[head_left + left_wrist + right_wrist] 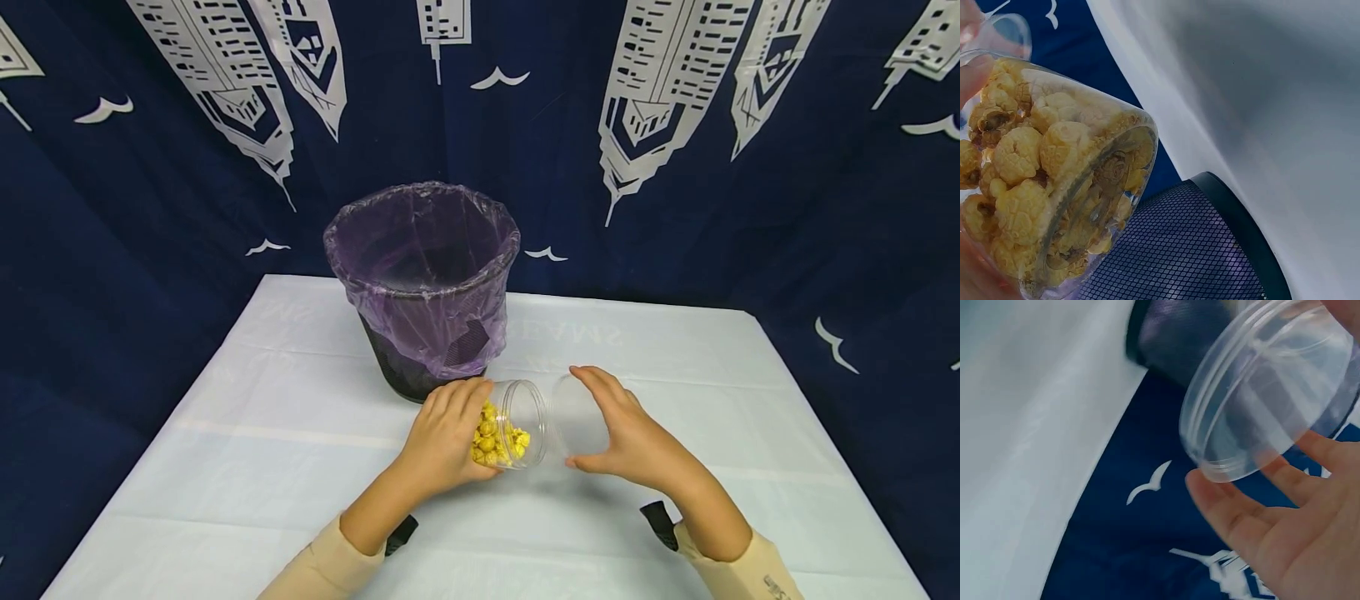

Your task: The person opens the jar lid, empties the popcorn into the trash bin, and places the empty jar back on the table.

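A clear round jar of yellow popcorn point(491, 437) lies tilted on its side just above the table, its mouth point(534, 425) toward the right. My left hand point(442, 437) grips the jar around its base end. In the left wrist view the caramel-coloured popcorn point(1019, 153) shows through the jar's wall and bottom point(1104, 200). Facing the mouth, my right hand point(630, 433) holds a clear round lid point(581, 412) by its rim, thumb below and fingers above. A small gap separates lid and jar. The right wrist view shows the threaded lid point(1272, 394) close up, fingers point(1235, 512) at its edge.
Behind the left hand stands a black mesh bin point(390, 354) lined with a purple plastic bag point(420, 321). A white cloth covers the table point(247, 475). Dark blue curtains point(555, 158) with white building and bird prints hang around the back and sides.
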`<action>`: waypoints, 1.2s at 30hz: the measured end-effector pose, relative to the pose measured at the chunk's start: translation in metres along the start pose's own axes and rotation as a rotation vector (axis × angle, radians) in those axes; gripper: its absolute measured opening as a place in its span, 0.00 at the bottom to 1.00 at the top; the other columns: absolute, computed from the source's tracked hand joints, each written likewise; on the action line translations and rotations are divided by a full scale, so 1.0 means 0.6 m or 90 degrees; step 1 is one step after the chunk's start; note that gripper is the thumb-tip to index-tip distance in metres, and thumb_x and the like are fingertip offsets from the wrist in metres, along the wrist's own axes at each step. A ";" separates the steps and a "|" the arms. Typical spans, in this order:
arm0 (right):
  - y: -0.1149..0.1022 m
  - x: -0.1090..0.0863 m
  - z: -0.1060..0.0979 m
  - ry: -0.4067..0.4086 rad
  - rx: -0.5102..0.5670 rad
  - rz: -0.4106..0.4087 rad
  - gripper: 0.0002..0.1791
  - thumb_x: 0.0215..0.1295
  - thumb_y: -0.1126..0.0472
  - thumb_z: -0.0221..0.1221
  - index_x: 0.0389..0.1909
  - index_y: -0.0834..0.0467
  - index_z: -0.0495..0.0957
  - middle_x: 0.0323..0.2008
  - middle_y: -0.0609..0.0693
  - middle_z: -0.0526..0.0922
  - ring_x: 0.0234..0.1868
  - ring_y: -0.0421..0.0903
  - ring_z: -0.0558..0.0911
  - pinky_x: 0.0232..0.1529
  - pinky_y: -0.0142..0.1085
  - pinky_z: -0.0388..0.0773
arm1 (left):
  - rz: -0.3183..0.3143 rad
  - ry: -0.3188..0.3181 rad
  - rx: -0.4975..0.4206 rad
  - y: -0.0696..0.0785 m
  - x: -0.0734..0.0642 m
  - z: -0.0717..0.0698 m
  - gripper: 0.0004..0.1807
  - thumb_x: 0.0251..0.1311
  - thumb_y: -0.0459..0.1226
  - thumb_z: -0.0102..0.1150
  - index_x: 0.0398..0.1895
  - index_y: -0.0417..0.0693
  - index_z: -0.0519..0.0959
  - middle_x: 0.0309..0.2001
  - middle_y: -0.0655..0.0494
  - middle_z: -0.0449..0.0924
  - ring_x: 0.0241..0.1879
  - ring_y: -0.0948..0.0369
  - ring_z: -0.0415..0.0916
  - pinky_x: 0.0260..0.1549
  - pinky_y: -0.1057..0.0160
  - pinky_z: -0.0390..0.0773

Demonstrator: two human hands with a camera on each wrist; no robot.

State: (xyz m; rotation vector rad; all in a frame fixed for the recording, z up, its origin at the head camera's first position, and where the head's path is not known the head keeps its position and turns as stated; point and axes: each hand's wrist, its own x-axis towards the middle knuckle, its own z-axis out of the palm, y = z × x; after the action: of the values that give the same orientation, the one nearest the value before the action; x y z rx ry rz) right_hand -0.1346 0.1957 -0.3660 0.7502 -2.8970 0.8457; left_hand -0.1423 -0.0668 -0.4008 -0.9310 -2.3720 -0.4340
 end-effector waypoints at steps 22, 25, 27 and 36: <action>0.108 -0.016 0.066 -0.101 -0.113 0.181 0.58 0.30 0.42 0.71 0.64 0.60 0.57 0.60 0.66 0.59 0.49 0.68 0.67 0.33 0.61 0.70 | -0.023 -0.019 -0.018 0.003 -0.002 0.004 0.59 0.18 0.56 0.74 0.59 0.37 0.61 0.55 0.43 0.65 0.52 0.48 0.62 0.54 0.52 0.60; 0.112 -0.016 0.073 -0.100 -0.124 0.180 0.58 0.29 0.40 0.71 0.64 0.61 0.58 0.59 0.67 0.61 0.49 0.69 0.68 0.34 0.61 0.70 | -0.023 -0.018 -0.020 0.003 -0.002 0.004 0.59 0.18 0.56 0.74 0.59 0.37 0.61 0.55 0.42 0.65 0.52 0.47 0.62 0.54 0.52 0.60; 0.113 -0.016 0.077 -0.099 -0.132 0.176 0.58 0.28 0.40 0.71 0.63 0.61 0.60 0.59 0.67 0.61 0.49 0.69 0.68 0.36 0.62 0.69 | -0.023 -0.017 -0.020 0.003 -0.002 0.003 0.59 0.17 0.56 0.74 0.59 0.37 0.61 0.55 0.42 0.65 0.52 0.47 0.62 0.54 0.52 0.60; 0.106 -0.014 0.077 -0.133 -0.116 0.191 0.59 0.28 0.38 0.70 0.63 0.63 0.59 0.61 0.69 0.57 0.52 0.73 0.63 0.41 0.65 0.65 | -0.027 -0.020 -0.023 0.003 -0.005 0.006 0.59 0.17 0.56 0.75 0.59 0.37 0.61 0.54 0.43 0.66 0.52 0.47 0.62 0.54 0.52 0.60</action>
State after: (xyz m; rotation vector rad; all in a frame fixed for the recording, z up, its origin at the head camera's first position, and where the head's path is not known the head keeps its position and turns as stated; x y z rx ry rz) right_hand -0.1520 0.2226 -0.4382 0.4163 -3.2719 0.5360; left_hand -0.1405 -0.0652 -0.4049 -0.9120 -2.4241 -0.4836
